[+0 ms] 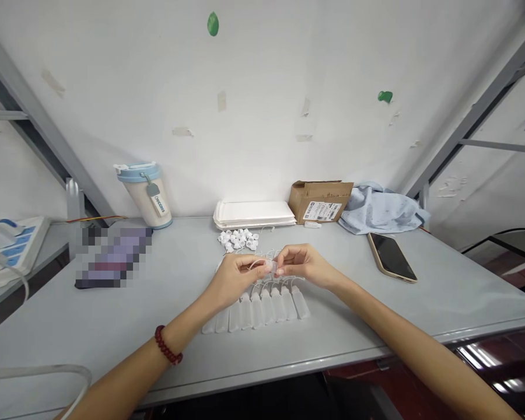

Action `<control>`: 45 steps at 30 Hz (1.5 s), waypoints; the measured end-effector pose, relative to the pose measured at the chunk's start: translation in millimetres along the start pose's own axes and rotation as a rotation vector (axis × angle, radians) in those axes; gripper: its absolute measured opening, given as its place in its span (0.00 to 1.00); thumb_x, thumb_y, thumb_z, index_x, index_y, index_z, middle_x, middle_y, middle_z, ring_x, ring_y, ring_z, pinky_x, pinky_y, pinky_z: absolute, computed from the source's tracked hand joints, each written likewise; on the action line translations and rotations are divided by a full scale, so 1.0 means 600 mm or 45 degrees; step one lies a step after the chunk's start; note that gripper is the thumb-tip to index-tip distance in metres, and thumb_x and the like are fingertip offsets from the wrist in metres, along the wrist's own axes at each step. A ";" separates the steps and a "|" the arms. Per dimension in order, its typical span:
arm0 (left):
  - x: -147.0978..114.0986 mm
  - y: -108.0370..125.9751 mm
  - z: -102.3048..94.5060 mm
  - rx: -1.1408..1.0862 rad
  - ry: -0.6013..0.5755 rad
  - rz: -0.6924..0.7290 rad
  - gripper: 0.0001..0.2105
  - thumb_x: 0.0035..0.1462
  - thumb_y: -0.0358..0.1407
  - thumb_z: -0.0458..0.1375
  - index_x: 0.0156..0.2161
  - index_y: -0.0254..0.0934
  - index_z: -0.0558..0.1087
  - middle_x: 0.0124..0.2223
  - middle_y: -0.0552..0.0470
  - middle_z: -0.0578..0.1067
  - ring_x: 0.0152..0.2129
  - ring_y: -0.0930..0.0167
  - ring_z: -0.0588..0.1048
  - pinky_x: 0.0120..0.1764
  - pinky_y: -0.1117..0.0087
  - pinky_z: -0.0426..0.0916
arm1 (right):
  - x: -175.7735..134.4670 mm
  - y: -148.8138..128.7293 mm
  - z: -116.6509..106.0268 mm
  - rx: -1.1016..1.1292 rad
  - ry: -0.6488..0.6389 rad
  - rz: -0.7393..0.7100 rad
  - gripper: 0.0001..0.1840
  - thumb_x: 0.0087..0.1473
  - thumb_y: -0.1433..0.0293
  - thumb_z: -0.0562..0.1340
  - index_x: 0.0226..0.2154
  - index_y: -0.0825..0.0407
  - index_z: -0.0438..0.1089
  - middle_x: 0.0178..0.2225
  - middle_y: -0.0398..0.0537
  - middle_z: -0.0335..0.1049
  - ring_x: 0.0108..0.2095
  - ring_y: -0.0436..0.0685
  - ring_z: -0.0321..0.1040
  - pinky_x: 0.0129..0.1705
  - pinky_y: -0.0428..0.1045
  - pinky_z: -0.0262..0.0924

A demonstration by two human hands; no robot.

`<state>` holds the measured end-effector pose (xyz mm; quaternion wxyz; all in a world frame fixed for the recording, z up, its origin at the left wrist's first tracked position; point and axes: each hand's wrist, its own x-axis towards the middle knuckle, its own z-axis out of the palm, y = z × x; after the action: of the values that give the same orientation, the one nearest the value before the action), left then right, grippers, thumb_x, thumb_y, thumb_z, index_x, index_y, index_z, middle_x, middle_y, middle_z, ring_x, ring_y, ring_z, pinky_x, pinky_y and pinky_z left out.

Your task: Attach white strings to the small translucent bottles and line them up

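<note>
Over the middle of the table, my left hand [240,274] and my right hand [301,263] meet fingertip to fingertip. Both pinch a small translucent plastic bottle [272,266], mostly covered by the fingers. A thin curved tube [256,262] shows by my left fingers. Just below lies a row of several translucent squeeze bottles [266,309], side by side, with thin bent tubes at their tops. More bottles and tubes lie partly hidden behind my hands. A pile of small white caps [238,238] sits beyond my left hand.
Along the wall stand a blue-and-white tumbler [146,195], a stack of white trays or boxes [254,214], an opened cardboard box [321,201] and a bunched light-blue cloth [380,210]. A phone [392,256] lies at right, a blurred purple item [116,256] at left, near a power strip [17,251].
</note>
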<state>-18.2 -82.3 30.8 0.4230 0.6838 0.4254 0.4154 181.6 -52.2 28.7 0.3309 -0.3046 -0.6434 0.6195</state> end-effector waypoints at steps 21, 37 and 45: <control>0.004 0.014 0.003 0.040 -0.032 -0.095 0.13 0.51 0.44 0.57 0.24 0.37 0.72 0.19 0.56 0.66 0.16 0.76 0.61 0.19 0.75 0.55 | -0.011 0.010 0.033 -0.979 0.272 -0.497 0.14 0.57 0.65 0.57 0.45 0.50 0.68 0.35 0.50 0.75 0.34 0.56 0.71 0.36 0.50 0.63; -0.007 0.008 0.010 0.691 0.264 0.747 0.12 0.54 0.34 0.59 0.44 0.39 0.71 0.46 0.47 0.74 0.45 0.64 0.69 0.46 0.61 0.65 | -0.009 -0.007 0.028 0.031 0.110 -0.056 0.16 0.53 0.58 0.61 0.38 0.52 0.63 0.32 0.48 0.75 0.33 0.54 0.73 0.36 0.48 0.65; -0.005 -0.002 0.013 0.878 0.166 0.930 0.23 0.51 0.38 0.62 0.52 0.36 0.66 0.49 0.43 0.72 0.47 0.60 0.67 0.50 0.56 0.64 | -0.009 -0.011 0.031 0.114 0.095 0.009 0.18 0.50 0.58 0.63 0.38 0.53 0.63 0.34 0.51 0.75 0.34 0.56 0.74 0.33 0.50 0.67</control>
<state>-12.3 -86.5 27.0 -0.0279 0.8605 0.2965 0.4135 169.8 -67.9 35.1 0.3658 -0.3146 -0.6012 0.6369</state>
